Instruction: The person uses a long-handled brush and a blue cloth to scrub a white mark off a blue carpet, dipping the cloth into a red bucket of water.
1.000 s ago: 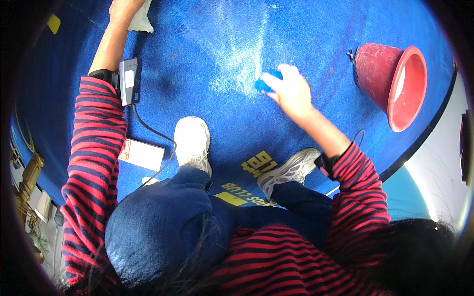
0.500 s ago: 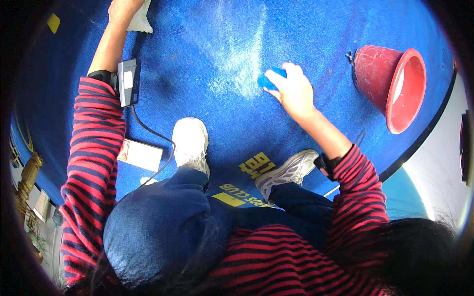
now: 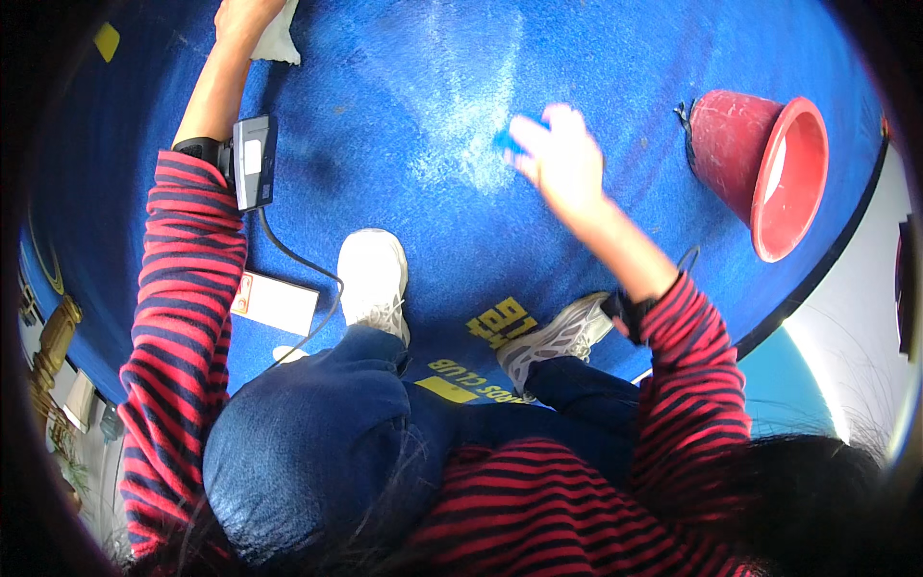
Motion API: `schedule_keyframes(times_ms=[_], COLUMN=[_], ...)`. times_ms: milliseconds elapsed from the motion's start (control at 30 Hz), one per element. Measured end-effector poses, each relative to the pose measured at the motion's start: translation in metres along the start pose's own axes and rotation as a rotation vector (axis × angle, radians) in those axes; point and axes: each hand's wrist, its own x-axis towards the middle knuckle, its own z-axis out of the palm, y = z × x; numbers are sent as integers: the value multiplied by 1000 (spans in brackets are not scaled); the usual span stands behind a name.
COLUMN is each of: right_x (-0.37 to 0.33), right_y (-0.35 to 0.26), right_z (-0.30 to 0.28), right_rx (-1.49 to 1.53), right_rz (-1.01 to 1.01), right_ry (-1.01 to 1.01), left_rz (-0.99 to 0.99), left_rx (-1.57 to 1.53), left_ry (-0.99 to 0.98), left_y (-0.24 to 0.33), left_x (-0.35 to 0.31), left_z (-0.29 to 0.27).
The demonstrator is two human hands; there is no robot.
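Note:
My right hand (image 3: 567, 159), slightly blurred, is over the blue carpet (image 3: 404, 125), closed on a small blue piece (image 3: 506, 142). Only an edge of that piece shows past the fingers, so its kind is unclear. Pale whitish streaks lie on the carpet beside it. At the top left, my left hand (image 3: 245, 17) is partly cut off by the picture's edge and its fingers are hidden. A white cloth-like piece (image 3: 279, 43) with a ragged edge shows against that hand; whether it is gripped I cannot tell.
A red bucket (image 3: 735, 144) lies on its side at the right, its mouth turned right. A flat white box (image 3: 276, 305) lies left of my white shoe (image 3: 373, 274). A dark device (image 3: 254, 162) with a cable is strapped at my left wrist. Yellow lettering marks the carpet.
My right hand has shifted slightly up and left with the blue piece, and less of the piece shows. The left hand has barely moved.

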Motion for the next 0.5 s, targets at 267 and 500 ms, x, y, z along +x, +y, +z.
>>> schedule_keyframes(times_ms=[267,500], right_x=[94,34], right_y=[60,2], right_z=[3,-6], right_rx=[-239,-64], right_rz=[19,14], right_ry=[503,164], left_rz=[-26,-26], left_rx=[13,-2], left_ry=[-52,-31], left_y=[10,1], left_x=[1,1], left_z=[-3,-1])
